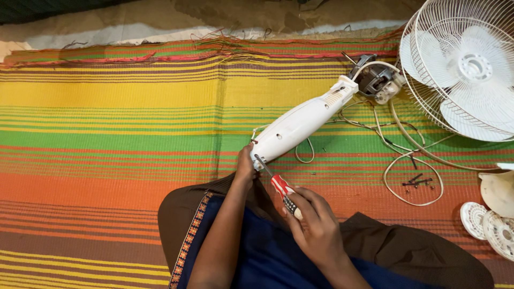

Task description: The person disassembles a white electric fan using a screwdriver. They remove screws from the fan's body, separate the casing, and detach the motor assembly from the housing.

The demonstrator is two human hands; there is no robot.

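Striped mat (107,118) bears fan housing (302,123), screws (416,181).

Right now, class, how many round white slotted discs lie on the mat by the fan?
2, both at the right edge, below the fan: one disc and another beside it, partly cut off; more may be out of view.

One head cam – looks steeply down, close over lap and striped mat (107,134) – no 2nd view.
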